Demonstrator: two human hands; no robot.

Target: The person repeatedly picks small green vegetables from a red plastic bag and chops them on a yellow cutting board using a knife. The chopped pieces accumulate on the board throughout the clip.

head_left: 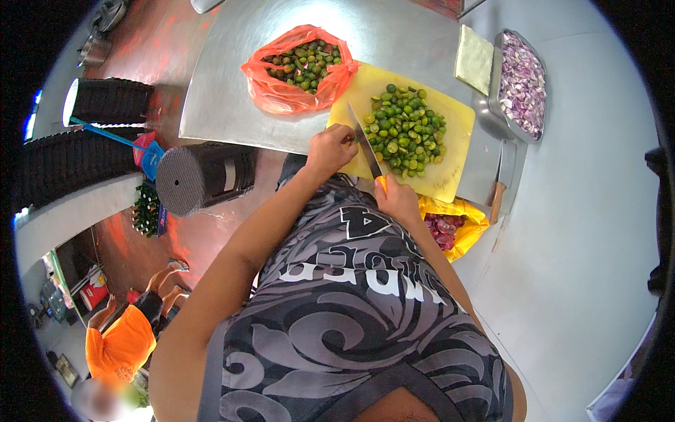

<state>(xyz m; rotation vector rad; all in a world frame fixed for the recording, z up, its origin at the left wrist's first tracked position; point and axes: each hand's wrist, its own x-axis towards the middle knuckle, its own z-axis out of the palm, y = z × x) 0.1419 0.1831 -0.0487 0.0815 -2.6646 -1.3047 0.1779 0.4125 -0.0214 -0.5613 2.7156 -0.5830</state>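
Note:
My right hand point(398, 200) is wrapped round the orange handle of a kitchen knife point(367, 146), its blade slanting up and left along the near side of a pile of small green limes point(404, 130). Many of the limes are cut, showing pale flesh, and they lie on a yellow cutting board point(460, 133). At the board's left edge, my left hand point(332, 150) has its fingers pinched together beside the blade; what they hold is too small to make out. Just beyond that hand sits an open red plastic bag point(271, 95) with more limes inside.
The metal table point(225, 77) carries a steel tray of chopped purple onions point(522, 84), a pale folded cloth point(474, 60) and a wooden-handled cleaver point(498, 200) at right. A yellow bag point(471, 235) of red onions stands nearby. A person in orange point(121, 341) is at lower left.

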